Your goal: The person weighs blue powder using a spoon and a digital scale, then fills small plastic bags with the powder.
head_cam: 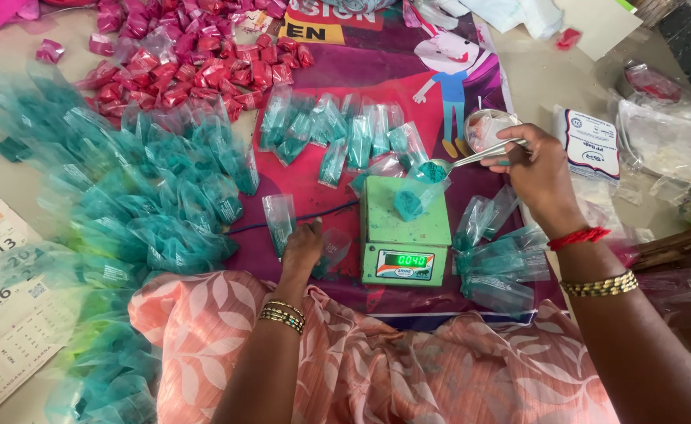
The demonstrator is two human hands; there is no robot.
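Nearest: peach leaf-print cloth over the lap (377, 369). Bangles on both wrists, red thread on the right.

Left hand (302, 245) lies palm down on the mat beside the scale, fingers loosely curled on an empty clear pouch (280, 218); likely keeps it ready. Whether it pinches the plastic, cannot tell.

One green digital scale (405, 228) sits square in front of the lap, display facing the person so it reads easily. One small pouch with teal powder (410, 202) stands on the pan, mouth up.

Right hand (535, 174) pinches the handle of one metal spoon (471, 157), fingers closed on it; the bowl, heaped with teal powder, hangs just above the pouch's mouth. A small steel bowl (485, 128) sits just behind the hand, within reach.

Right of the scale: some five or six clear pouches (494, 255) in a loose heap.

Beyond the scale: a row of about ten filled teal packets (337, 133). Left: a large pile of teal packets (141, 204), too many to count. Far: pile of red packets (196, 67), likewise uncounted. One calendar sheet (0, 290) at left edge.
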